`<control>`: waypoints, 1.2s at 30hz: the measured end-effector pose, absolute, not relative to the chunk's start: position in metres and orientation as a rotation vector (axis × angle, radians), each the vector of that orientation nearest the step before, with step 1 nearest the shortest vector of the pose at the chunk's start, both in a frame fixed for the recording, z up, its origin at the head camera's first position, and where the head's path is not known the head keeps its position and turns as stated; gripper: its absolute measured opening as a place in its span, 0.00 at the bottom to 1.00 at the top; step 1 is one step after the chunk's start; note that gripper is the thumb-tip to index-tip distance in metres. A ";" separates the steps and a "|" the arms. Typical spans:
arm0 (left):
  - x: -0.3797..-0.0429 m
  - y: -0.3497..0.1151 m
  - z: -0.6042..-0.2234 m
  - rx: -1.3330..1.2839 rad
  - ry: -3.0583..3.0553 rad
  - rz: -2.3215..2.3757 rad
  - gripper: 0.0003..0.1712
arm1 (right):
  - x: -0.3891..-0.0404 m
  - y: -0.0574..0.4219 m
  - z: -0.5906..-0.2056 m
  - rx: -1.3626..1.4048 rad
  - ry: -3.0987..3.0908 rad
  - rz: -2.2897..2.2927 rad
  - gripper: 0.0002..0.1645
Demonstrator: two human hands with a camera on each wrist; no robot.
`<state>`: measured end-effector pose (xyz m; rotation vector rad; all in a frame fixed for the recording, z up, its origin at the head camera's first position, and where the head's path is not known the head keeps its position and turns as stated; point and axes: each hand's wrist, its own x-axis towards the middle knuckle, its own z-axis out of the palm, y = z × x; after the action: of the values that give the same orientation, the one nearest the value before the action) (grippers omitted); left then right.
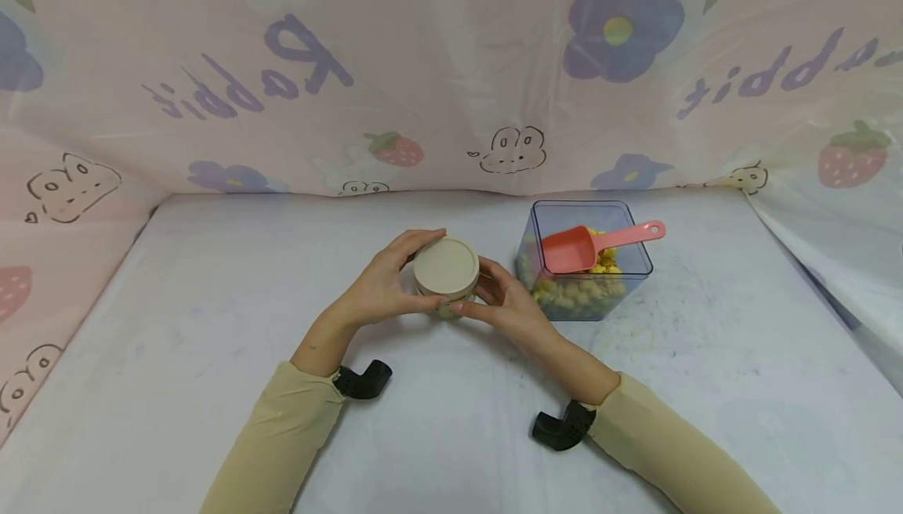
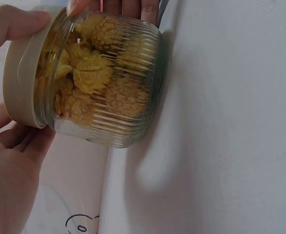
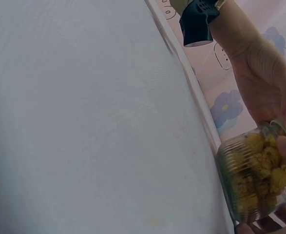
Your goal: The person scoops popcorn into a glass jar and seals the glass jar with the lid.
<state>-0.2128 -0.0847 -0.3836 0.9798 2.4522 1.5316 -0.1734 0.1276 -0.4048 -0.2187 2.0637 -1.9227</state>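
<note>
A ribbed glass jar (image 2: 104,78) holds round yellow popcorn pieces and wears a cream lid (image 1: 446,266). It is upright at the middle of the table; whether its base touches the surface I cannot tell exactly. My left hand (image 1: 384,283) grips the lid from the left, thumb in front and fingers round the far side. From the right, my right hand (image 1: 511,302) holds the jar, its thumb near the lid's lower edge and its fingers round the glass. In the right wrist view, the jar (image 3: 255,175) is partly cut off at the edge.
Right of the hands stands a clear bluish square container (image 1: 580,306) with more popcorn. A pink scoop (image 1: 571,250) lies in its top, the handle reaching over the right rim. Behind the white table (image 1: 212,326) hangs a printed curtain (image 1: 437,67).
</note>
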 end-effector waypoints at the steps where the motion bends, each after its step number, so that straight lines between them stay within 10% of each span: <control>1: -0.213 -0.085 -0.383 0.980 2.455 1.529 0.48 | -0.173 0.128 -0.405 -0.226 2.061 -1.924 0.46; 36: -0.212 -0.086 -0.383 0.987 2.434 1.510 0.52 | -0.172 0.129 -0.403 -0.291 2.043 -1.927 0.49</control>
<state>-0.2118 -0.0863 -0.3831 0.9865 2.4338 1.5096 -0.1725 0.1295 -0.4032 -0.2912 2.0427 -1.9268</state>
